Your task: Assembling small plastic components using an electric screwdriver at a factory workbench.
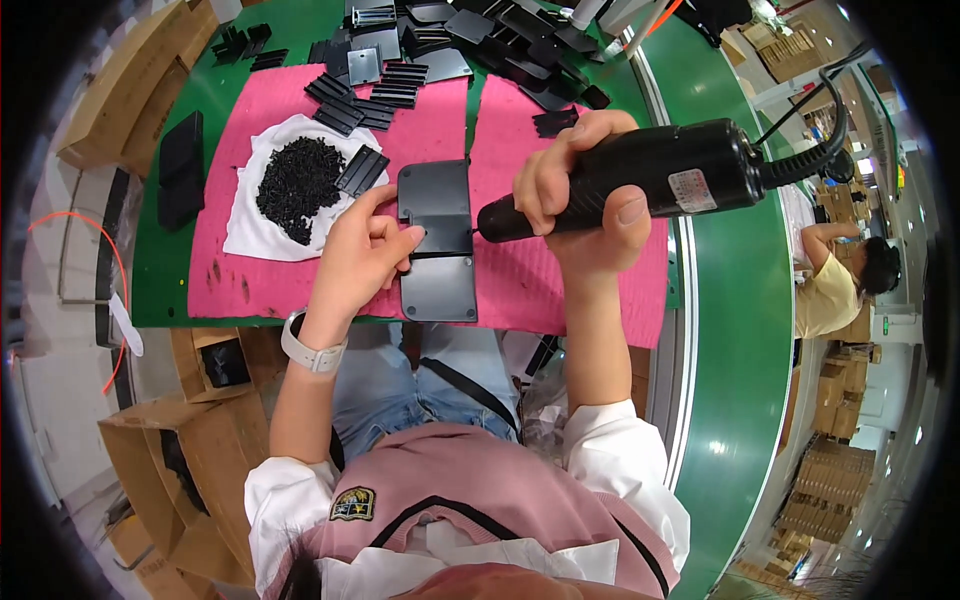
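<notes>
The right hand (585, 190) is clenched around a black electric screwdriver (640, 175), tip at a dark plastic plate (437, 240) lying on the pink mat (560, 280) on the desk. The left hand (365, 250) presses its fingers onto the plate, beside a pile of black screws (297, 185).

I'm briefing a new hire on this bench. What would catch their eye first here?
The black electric screwdriver gripped in the right hand, its tip at a dark plastic plate steadied by the left hand on the pink mat. Left of that, a heap of black screws on a white cloth.
</notes>
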Demonstrator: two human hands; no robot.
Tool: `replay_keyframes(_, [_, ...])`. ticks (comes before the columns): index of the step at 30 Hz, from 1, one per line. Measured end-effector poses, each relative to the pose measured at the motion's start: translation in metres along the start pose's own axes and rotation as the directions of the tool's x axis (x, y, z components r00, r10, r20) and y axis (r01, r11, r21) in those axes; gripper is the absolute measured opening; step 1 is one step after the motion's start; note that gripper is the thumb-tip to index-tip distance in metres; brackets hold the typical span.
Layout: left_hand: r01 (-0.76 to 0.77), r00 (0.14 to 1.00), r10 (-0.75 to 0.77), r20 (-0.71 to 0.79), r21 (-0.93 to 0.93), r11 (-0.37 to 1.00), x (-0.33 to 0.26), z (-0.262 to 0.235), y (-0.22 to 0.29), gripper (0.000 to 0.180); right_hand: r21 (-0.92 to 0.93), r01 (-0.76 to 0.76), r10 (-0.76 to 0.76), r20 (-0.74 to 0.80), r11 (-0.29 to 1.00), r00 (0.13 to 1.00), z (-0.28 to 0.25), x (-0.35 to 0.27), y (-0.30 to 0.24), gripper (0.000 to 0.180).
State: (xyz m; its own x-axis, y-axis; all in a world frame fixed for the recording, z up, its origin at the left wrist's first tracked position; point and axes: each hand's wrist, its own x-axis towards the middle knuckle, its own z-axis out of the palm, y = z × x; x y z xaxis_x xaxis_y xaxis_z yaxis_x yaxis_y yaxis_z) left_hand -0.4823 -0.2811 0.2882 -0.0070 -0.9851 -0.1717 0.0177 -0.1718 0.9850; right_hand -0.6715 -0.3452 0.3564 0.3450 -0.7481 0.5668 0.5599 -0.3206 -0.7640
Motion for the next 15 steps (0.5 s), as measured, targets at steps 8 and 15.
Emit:
replay_keyframes(8, [0.042,0.999,-0.044,-0.028,-0.055,0.998,0.005,0.003,0.002,0.045,0.149,-0.119,0.116,0.026,0.982,0.993,0.006,0.004,-0.001,0.043])
replay_keyframes(15, [0.033,0.999,-0.035,-0.039,-0.054,0.998,0.006,0.004,0.002,0.041,0.116,-0.164,0.166,-0.008,0.98,0.986,0.013,0.012,0.004,0.036])
